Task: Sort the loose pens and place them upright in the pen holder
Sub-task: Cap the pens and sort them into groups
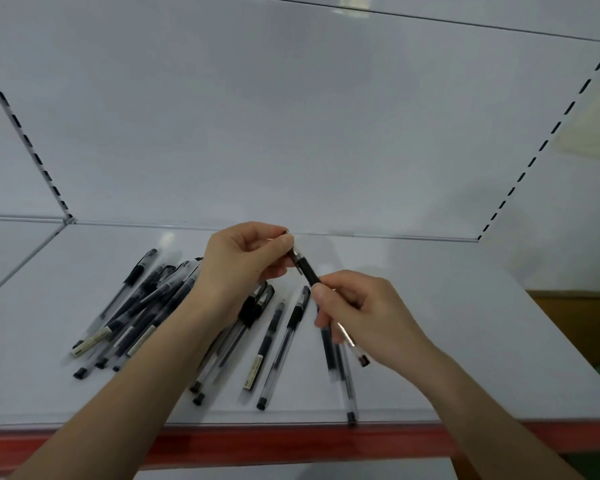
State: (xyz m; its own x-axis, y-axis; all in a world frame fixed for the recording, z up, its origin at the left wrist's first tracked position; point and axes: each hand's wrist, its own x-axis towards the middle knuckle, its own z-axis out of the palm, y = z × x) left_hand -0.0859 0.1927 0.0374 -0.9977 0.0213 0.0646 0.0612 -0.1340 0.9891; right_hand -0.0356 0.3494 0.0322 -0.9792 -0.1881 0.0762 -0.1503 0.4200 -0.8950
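Both my hands hold one black pen (306,271) above the white shelf (465,341). My left hand (243,261) pinches its upper tip end between thumb and fingers. My right hand (357,306) grips the barrel lower down, and the clear back end of the pen sticks out below it. Several loose black-and-clear pens (146,306) lie in a heap at the left under my left forearm. Several more pens (278,344) lie side by side in the middle, pointing toward me. No pen holder is in view.
The shelf has a red front edge strip (291,441). A white back panel (291,133) rises behind, with slotted uprights at left (25,133) and right (548,140). One pen (349,396) reaches close to the front edge.
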